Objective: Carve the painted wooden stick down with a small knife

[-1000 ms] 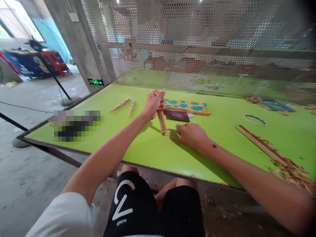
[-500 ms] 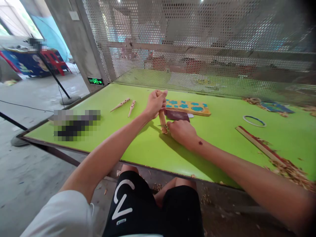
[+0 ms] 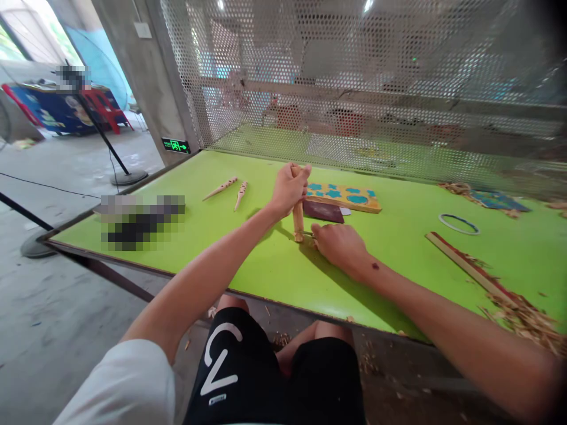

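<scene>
My left hand (image 3: 289, 189) is closed round the upper part of a wooden stick (image 3: 298, 221), which stands nearly upright over the green table (image 3: 266, 265). My right hand (image 3: 340, 245) is closed on a small thin-bladed knife (image 3: 309, 234), its blade at the stick's lower end and its handle mostly hidden in my fingers. Behind my hands lie a yellow board with blue shapes (image 3: 370, 203) and a dark red sheet (image 3: 325, 212). Two pale carved pointed sticks, one (image 3: 221, 188) beside the other (image 3: 240, 196), rest left of my left hand.
A white and blue ring (image 3: 459, 224) and a red-edged wood strip (image 3: 469, 262) lie at the right, with wood shavings (image 3: 531, 321) nearby. A perforated metal screen (image 3: 354, 82) stands along the table's back. Blurred dark objects (image 3: 142, 224) sit at the left.
My right hand and the knife have moved a little right, and less blade crosses the stick. The whole view has shifted slightly, and my left hand still grips the stick.
</scene>
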Demonstrator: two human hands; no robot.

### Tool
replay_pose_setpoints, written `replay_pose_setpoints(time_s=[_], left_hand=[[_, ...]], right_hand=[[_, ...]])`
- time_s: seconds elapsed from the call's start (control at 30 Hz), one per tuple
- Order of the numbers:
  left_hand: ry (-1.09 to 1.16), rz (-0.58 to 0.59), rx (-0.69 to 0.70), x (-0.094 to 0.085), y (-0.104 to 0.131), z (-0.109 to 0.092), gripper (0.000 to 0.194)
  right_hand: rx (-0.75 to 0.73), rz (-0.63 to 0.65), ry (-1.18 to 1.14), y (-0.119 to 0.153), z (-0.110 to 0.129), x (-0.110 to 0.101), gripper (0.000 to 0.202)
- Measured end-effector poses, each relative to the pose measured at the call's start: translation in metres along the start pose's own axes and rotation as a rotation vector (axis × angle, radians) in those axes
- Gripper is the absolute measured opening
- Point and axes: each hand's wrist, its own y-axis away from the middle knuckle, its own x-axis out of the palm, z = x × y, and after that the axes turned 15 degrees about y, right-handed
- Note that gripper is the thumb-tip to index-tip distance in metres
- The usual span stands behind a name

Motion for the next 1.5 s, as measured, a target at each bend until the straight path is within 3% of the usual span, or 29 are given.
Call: replay_pose_setpoints(time_s=[0.13, 0.27, 0.43, 0.6, 0.73, 0.87, 0.97, 1.1, 1.27, 1.37, 1.5], left_hand=[[-0.034, -0.057, 0.043, 0.004, -0.001, 0.003, 0.03], [-0.029, -0.043, 0.024, 0.002, 0.003, -0.003, 0.031], [0.018, -0.034, 0.034, -0.003, 0.006, -0.008, 0.034], [0.002, 0.024, 0.016, -0.001, 0.001, -0.001, 0.03], [0.016, -0.014, 0.027, -0.002, -0.003, 0.002, 0.032], [0.053, 0.023, -0.004, -0.007, -0.004, -0.001, 0.031], [0.088, 0.071, -0.026, -0.012, -0.004, -0.003, 0.032], [0.091, 0.05, -0.036, -0.012, -0.002, -0.005, 0.033], [-0.061, -0.071, 0.076, -0.001, 0.003, 0.0, 0.031], [-0.207, -0.136, 0.167, 0.006, 0.0, 0.008, 0.028], [-0.246, -0.124, 0.221, 0.003, -0.007, 0.014, 0.026]], right_hand=[[0.035, 0.016, -0.058, -0.006, 0.014, -0.015, 0.033], [-0.017, 0.069, -0.055, -0.001, 0.011, -0.026, 0.035], [-0.111, 0.124, 0.061, 0.006, -0.012, -0.012, 0.033], [-0.072, 0.036, 0.035, 0.002, -0.018, 0.007, 0.032], [-0.018, -0.033, -0.009, -0.007, -0.001, -0.001, 0.031], [-0.045, 0.016, -0.043, -0.006, 0.008, -0.02, 0.03], [-0.097, 0.083, -0.003, 0.003, 0.002, -0.025, 0.032], [-0.138, 0.098, 0.046, 0.01, -0.016, -0.009, 0.031], [-0.069, 0.004, 0.024, 0.004, -0.018, 0.007, 0.031], [-0.065, -0.05, 0.011, -0.005, -0.007, 0.003, 0.031], [-0.084, -0.046, -0.016, -0.011, 0.002, -0.006, 0.03]])
